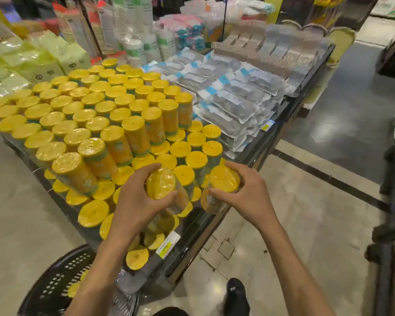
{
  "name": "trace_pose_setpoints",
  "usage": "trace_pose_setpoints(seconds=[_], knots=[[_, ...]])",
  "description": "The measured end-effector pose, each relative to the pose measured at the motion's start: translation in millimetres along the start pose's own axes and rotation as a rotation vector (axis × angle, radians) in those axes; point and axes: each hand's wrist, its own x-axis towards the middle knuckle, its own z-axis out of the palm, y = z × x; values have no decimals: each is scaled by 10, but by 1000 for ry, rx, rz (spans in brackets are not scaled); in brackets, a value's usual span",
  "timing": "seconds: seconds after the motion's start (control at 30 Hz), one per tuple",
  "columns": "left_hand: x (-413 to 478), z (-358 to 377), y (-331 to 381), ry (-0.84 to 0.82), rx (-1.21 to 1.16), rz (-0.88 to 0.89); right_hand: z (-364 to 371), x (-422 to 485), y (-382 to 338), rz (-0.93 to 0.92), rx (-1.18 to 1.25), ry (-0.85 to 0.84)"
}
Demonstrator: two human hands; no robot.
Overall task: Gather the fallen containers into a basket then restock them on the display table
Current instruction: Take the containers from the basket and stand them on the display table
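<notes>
My left hand point(138, 201) grips a yellow-lidded container point(162, 183) wrapped in clear film, held over the near corner of the display table point(255, 153). My right hand point(244, 192) grips a second yellow-lidded container point(224, 180) just to the right, at the table's edge. Rows of the same yellow-lidded containers point(96, 106) cover the table in two tiers. A dark perforated basket point(55, 286) stands on the floor at bottom left, and a yellow container lid point(74, 289) shows inside it under my left forearm.
Flat clear packets with blue labels point(228, 94) lie right of the containers. Pale green boxes point(32, 62) and stacked cups point(132, 42) stand behind. A yellow price tag point(167, 245) hangs on the table front. My dark shoe point(236, 295) is on the tiled floor; a dark cart point(392, 201) stands at far right.
</notes>
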Motion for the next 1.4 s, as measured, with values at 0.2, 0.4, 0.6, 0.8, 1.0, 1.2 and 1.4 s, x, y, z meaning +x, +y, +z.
trace_pose_setpoints(seconds=[0.2,0.4,0.6,0.8,1.0,1.2,1.4], knots=[[455,479,364,133,89,-107,-295,821,374,-84,13,-198],[798,878,686,234,127,-184,-521,1614,667,-184,37,-362],[1300,1073,726,239,208,-204,-504,2333,757,-239,35,-439],[1873,1165,481,231,310,-211,-229,3053,720,-325,-12,-510],[2324,1257,222,269,304,-273,138,3605,701,-384,-74,-612],[2556,1351,60,264,339,-204,381,3904,693,-473,-91,-694],[2639,1415,76,280,349,-228,537,4050,717,-509,-78,-729]])
